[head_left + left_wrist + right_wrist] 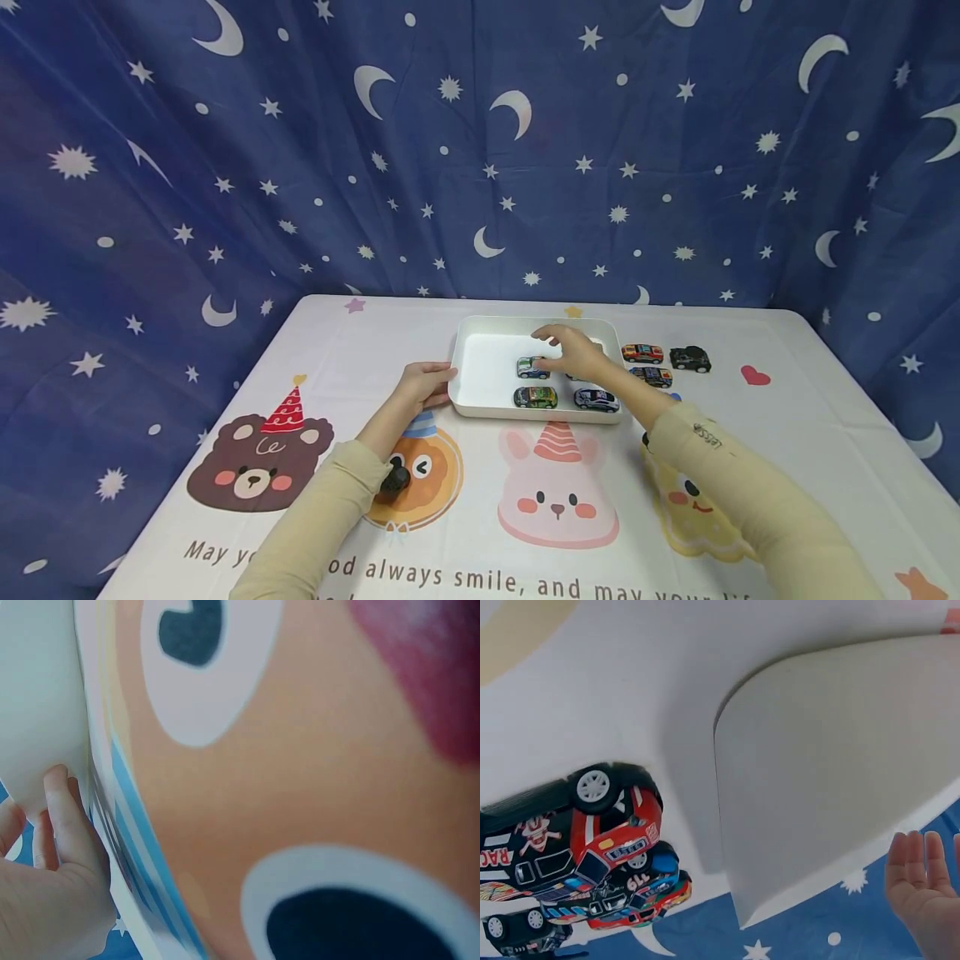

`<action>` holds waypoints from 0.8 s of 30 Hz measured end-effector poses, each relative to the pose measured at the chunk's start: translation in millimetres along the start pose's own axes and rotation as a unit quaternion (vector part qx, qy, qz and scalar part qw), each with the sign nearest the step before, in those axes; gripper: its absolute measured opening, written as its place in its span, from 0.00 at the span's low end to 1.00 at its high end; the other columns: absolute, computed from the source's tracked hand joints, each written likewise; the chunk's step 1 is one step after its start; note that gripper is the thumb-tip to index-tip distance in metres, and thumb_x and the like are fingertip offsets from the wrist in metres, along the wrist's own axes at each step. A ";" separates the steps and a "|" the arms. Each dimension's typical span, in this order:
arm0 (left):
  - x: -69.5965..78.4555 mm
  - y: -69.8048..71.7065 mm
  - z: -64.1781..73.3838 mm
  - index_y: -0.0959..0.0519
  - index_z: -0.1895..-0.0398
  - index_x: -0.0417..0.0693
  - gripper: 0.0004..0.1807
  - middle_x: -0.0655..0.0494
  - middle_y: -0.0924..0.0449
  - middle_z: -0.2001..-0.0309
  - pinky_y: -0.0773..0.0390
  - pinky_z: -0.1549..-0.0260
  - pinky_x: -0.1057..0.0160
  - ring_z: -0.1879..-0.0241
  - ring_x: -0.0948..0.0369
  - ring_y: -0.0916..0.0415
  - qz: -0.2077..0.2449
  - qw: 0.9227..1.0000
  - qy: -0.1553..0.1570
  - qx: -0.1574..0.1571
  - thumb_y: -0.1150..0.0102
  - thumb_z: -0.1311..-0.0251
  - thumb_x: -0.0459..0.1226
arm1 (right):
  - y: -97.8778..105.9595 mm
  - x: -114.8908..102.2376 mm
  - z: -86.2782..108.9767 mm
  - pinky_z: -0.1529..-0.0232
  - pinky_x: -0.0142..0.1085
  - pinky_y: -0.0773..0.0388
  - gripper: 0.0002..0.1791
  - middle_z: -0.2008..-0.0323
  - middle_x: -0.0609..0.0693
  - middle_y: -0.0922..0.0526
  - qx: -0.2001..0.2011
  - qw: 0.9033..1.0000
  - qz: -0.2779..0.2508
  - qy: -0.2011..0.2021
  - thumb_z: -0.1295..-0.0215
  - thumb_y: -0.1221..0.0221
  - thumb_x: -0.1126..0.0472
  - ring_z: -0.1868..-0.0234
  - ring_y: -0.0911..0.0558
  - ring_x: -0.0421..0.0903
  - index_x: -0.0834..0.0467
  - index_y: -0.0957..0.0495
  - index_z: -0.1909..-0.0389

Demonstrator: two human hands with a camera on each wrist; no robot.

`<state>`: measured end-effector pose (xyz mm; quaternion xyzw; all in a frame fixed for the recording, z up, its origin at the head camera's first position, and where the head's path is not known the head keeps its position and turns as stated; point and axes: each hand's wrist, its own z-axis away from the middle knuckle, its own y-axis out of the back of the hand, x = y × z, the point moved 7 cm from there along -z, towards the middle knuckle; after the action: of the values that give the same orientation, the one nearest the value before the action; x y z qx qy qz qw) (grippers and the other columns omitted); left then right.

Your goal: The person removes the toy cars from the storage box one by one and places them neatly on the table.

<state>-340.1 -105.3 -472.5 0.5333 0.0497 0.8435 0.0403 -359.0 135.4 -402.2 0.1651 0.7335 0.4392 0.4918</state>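
currently catalogued, one moment, as seen.

item: white tray (480, 400), shallow, rounded corners, lay at centre of the head view on the printed tablecloth (337, 333). it held three toy cars in plain sight: a green-and-white car (531, 367) toward the middle, a green car (536, 397) and a white-and-blue car (597, 400) side by side along the near wall. a fourth may have sat under the hand; could not tell.

item: left hand (423, 385), at the tray's left short edge. fingers lay against the outer wall; in the left wrist view the fingertips (60, 817) were pressed to the white wall, close together. judged a steadying hold, keeping the tray from sliding.

item: right hand (576, 352), over the right half of the tray, just right of the green-and-white car. fingers loosely spread and relaxed, pinching nothing visible; the right wrist view showed fingers (915, 877) straight and together, lower right of frame, empty.

item: loose cars outside the tray, right of centre in the head view: an orange car (642, 352), a black car (690, 358), a dark multicoloured car (652, 376). they sat near the tray's right wall, within easy reach of the right hand, likely why it hovered on that side.
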 end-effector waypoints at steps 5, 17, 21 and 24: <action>-2.0 0.2 -1.1 0.26 0.43 0.39 0.21 0.39 0.22 0.49 0.14 0.67 0.69 0.67 0.63 0.19 -0.003 1.000 0.007 0.004 0.40 0.39 0.36 | -9.0 -0.5 -4.0 0.44 0.50 0.22 0.29 0.45 0.64 0.24 -0.028 0.999 0.021 -0.008 0.45 0.33 0.62 0.46 0.24 0.61 0.68 0.28 0.44; -0.8 0.1 0.2 0.25 0.43 0.41 0.21 0.40 0.21 0.50 0.15 0.70 0.70 0.71 0.65 0.21 -0.007 1.000 0.006 0.008 0.39 0.40 0.37 | -17.5 2.0 -11.5 0.45 0.49 0.22 0.26 0.48 0.65 0.22 -0.043 0.997 0.041 -0.047 0.45 0.33 0.63 0.48 0.23 0.61 0.67 0.27 0.45; -1.6 -0.1 0.0 0.26 0.43 0.41 0.21 0.40 0.21 0.49 0.15 0.69 0.70 0.71 0.65 0.21 -0.007 1.000 0.007 0.008 0.40 0.39 0.37 | -21.2 5.4 -10.8 0.44 0.50 0.22 0.26 0.49 0.65 0.22 -0.052 0.996 0.044 -0.062 0.45 0.34 0.63 0.47 0.24 0.61 0.68 0.27 0.46; -1.6 0.0 -0.5 0.26 0.43 0.40 0.22 0.40 0.21 0.50 0.14 0.69 0.70 0.70 0.65 0.21 -0.005 1.000 0.007 0.007 0.40 0.39 0.36 | -23.7 7.0 -9.8 0.44 0.50 0.23 0.26 0.48 0.66 0.22 -0.062 0.995 0.049 -0.065 0.44 0.34 0.63 0.46 0.24 0.61 0.68 0.27 0.46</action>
<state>-339.8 -105.5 -474.2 0.5276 0.0585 0.8465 0.0409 -366.2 122.1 -424.0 0.1982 0.6626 0.4956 0.5254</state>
